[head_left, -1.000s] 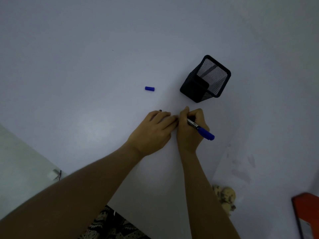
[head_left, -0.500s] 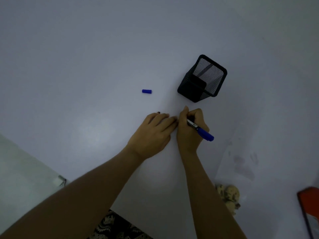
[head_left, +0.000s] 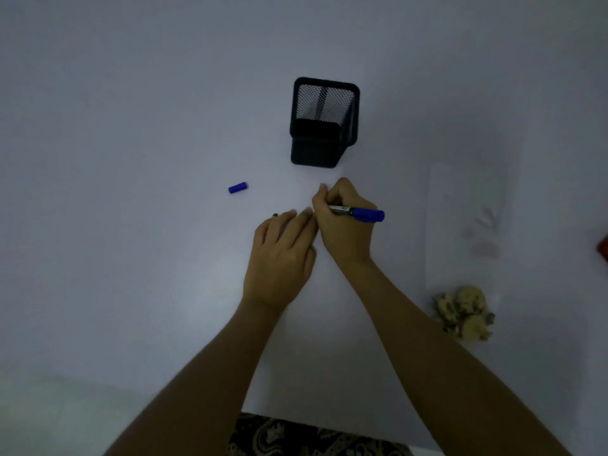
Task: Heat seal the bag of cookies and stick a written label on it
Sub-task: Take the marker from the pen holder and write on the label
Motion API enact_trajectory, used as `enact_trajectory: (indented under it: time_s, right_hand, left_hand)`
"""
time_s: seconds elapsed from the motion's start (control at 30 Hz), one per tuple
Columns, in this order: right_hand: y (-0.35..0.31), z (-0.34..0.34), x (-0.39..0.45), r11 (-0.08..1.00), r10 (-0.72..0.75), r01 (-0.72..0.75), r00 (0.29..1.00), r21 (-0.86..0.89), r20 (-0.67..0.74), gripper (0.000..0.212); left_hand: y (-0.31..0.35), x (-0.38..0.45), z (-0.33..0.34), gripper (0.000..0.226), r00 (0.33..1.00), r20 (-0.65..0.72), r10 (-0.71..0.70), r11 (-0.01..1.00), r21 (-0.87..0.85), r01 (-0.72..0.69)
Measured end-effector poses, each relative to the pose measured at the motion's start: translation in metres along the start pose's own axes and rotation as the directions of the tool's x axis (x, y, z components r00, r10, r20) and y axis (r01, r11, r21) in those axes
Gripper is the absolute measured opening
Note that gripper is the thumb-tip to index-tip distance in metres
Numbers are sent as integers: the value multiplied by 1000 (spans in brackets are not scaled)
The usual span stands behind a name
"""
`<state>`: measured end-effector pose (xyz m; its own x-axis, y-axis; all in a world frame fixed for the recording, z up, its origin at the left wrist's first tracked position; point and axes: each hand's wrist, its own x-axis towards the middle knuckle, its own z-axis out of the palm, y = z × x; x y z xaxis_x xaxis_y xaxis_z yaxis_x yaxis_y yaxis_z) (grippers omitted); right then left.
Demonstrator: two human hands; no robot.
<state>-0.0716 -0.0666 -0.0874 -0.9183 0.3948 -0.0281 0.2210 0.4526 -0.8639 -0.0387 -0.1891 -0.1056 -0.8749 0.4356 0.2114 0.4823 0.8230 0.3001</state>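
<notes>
My right hand (head_left: 342, 225) grips a blue marker (head_left: 360, 213) with its tip down on the white table, the blue end pointing right. My left hand (head_left: 279, 251) lies flat beside it, fingers straight and pressed to the table next to the tip. Any label beneath the fingers is hidden. The marker's blue cap (head_left: 237, 187) lies loose to the left. A clear plastic bag (head_left: 464, 232) with cookies (head_left: 464, 311) in its near end lies at the right.
A black mesh pen holder (head_left: 324, 121) stands just beyond my hands. A red object (head_left: 602, 247) shows at the right edge. The white table (head_left: 131, 159) ends near my body, where patterned fabric (head_left: 296, 436) shows.
The view has swung, so the pen holder, cap and bag now sit differently in frame. Both hands stay together at the same spot, with the marker now lying more level.
</notes>
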Motion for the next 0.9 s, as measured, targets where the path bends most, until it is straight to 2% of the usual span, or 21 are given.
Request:
enact_trajectory:
  time_s: [0.07, 0.2, 0.9]
  right_hand:
    - [2, 1, -1, 998, -41, 44, 998, 41, -57, 31]
    - [5, 2, 1, 999, -26, 27, 999, 22, -30, 32]
    - [14, 7, -3, 996, -50, 54, 997, 74, -61, 32]
  left_hand:
    - [0, 1, 0, 35, 999, 41, -24, 999, -30, 25]
    - [1, -1, -3, 35, 998, 61, -22, 999, -27, 24]
    - [-2, -8, 4, 38, 999, 38, -14, 1000, -27, 15]
